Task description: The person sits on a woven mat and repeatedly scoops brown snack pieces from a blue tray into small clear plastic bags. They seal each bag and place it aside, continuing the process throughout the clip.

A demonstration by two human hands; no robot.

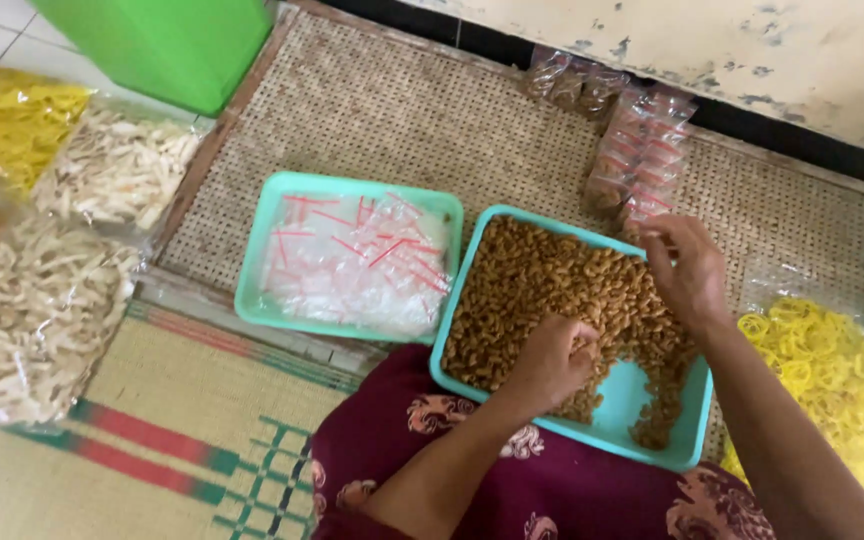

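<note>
Brown snacks (552, 290) fill a teal tray (612, 420).

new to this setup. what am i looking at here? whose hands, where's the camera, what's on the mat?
One picture, from a camera worn on a person's head, looking down at their own bare hands; no machine. The left hand digs into small brown curled snacks in a turquoise plastic tray. The right hand is over the tray's far edge, fingers pinched; what it holds I cannot tell. Beside it, a second turquoise tray holds empty clear red-striped bags. Filled small packets lie on the woven rattan mat. Large bags of pale sticks and yellow rings flank the scene.
</note>
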